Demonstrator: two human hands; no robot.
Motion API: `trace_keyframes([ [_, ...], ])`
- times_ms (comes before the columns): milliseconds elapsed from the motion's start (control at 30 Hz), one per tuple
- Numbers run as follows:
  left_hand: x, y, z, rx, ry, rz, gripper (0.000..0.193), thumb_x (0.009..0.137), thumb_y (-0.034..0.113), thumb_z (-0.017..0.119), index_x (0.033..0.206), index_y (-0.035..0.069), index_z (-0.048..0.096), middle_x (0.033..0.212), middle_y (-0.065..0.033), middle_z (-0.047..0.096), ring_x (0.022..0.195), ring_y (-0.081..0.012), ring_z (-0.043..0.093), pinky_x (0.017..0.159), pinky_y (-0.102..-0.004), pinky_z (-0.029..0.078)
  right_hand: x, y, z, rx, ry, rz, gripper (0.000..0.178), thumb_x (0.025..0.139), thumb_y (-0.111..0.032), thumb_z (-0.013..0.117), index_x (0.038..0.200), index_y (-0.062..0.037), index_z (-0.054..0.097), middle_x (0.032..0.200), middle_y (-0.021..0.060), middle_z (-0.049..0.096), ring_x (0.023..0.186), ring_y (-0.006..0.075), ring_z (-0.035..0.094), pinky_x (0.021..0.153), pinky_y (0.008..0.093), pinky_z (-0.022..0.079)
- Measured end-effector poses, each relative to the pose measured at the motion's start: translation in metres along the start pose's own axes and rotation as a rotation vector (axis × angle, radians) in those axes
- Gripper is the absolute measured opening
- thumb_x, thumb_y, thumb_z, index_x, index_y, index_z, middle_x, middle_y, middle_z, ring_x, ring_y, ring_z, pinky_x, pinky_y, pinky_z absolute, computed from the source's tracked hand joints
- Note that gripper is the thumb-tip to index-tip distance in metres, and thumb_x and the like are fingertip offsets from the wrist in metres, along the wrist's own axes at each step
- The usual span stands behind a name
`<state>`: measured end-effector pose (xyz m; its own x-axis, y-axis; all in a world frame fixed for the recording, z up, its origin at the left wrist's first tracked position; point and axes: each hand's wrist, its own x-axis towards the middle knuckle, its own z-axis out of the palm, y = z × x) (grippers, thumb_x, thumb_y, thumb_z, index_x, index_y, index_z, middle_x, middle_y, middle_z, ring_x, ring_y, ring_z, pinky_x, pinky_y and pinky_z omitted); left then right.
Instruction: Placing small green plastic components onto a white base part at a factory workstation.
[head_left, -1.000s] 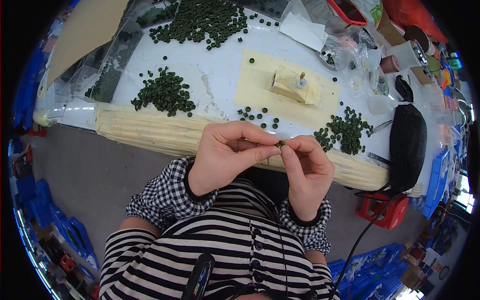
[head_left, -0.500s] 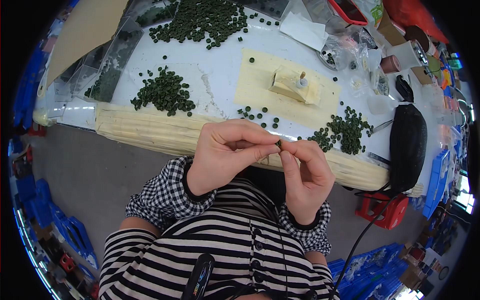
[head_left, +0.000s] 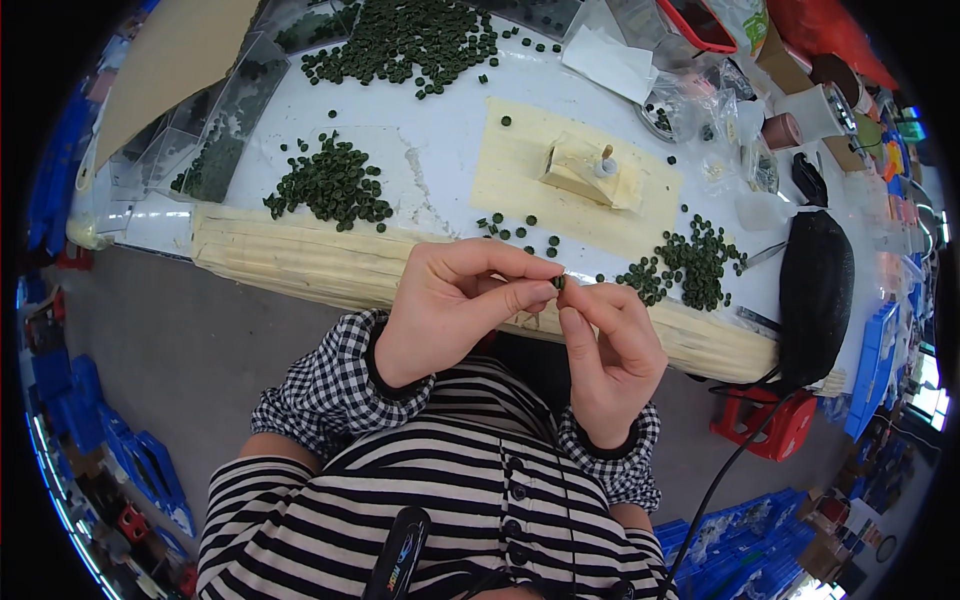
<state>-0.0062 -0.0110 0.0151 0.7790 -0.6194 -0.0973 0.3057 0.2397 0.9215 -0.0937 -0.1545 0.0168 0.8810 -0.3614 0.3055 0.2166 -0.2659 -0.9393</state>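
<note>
Over the table's near edge, my left hand (head_left: 440,310) pinches a small dark green round piece (head_left: 558,283) between thumb and index fingertip. The fingers of my right hand (head_left: 615,350) are curled, and its index fingertip presses against the same piece from the right; its thumb tip sits just below. Fingertips cover much of the piece. Just beyond my hands lie several similar loose green pieces (head_left: 522,232). To the right of them is a small pile of green pieces (head_left: 700,262), and a larger pile (head_left: 333,185) lies to the left.
A taped block with a short upright peg (head_left: 605,165) stands on a yellowish sheet (head_left: 500,160). Farther back are a big heap of green pieces (head_left: 400,45), clear plastic boxes (head_left: 225,130) and a white paper (head_left: 608,65). A black padded object (head_left: 817,295) and red stool (head_left: 765,425) are at right.
The fingertips have shifted slightly around the green piece, so more of it shows. My right thumb has dropped a little. Both hands otherwise stay in place.
</note>
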Motion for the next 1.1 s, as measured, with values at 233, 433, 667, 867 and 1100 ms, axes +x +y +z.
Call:
trace_keyframes([
  [233,0.003,0.002,0.0,0.538,-0.041,0.453,0.022,0.085,-0.01,0.061,0.104,-0.002,0.068,0.097,-0.0123,0.067,0.087,-0.0164,0.065,0.078,-0.0244,0.053,-0.002,0.004,-0.002,0.039,-0.02,0.001,0.024,0.08,0.009,0.067,0.104,0.0034,0.069,0.088,0.0104,0.064,0.076,0.0141,0.059,0.066,0.0221,0.049],
  [433,0.0,-0.004,-0.002,0.104,-0.064,0.137,0.022,0.084,-0.011,0.061,0.104,-0.003,0.068,0.098,-0.0132,0.067,0.087,-0.0163,0.065,0.077,-0.0246,0.054,0.001,-0.004,-0.002,-0.214,-0.036,-0.158,0.026,0.078,0.01,0.067,0.103,0.0027,0.069,0.085,0.0097,0.064,0.074,0.0159,0.059,0.066,0.0234,0.047],
  [667,0.0,0.0,0.003,0.003,0.0,0.057,0.019,0.085,-0.008,0.062,0.102,-0.004,0.067,0.097,-0.0127,0.067,0.088,-0.0147,0.066,0.078,-0.0232,0.054,0.002,0.002,-0.001,-0.148,0.016,-0.165,0.029,0.075,0.01,0.07,0.103,0.0013,0.07,0.083,0.0092,0.064,0.07,0.0172,0.059,0.063,0.0238,0.047],
  [867,-0.001,0.0,0.0,0.043,-0.004,0.078,0.017,0.085,-0.005,0.065,0.102,-0.003,0.068,0.094,-0.0102,0.069,0.088,-0.0119,0.065,0.077,-0.0218,0.054,0.003,0.001,-0.001,-0.165,0.014,-0.193,0.03,0.075,0.01,0.07,0.103,0.0012,0.07,0.084,0.0091,0.064,0.071,0.0174,0.059,0.064,0.0237,0.047],
  [1100,0.005,0.0,-0.007,0.357,-0.079,0.358,0.02,0.082,-0.011,0.064,0.1,-0.003,0.069,0.095,-0.0141,0.069,0.087,-0.0164,0.066,0.075,-0.0248,0.054,0.0,-0.004,-0.004,-0.12,-0.064,-0.074,0.026,0.079,0.011,0.065,0.105,0.004,0.068,0.088,0.0097,0.063,0.08,0.0163,0.058,0.071,0.0241,0.045],
])
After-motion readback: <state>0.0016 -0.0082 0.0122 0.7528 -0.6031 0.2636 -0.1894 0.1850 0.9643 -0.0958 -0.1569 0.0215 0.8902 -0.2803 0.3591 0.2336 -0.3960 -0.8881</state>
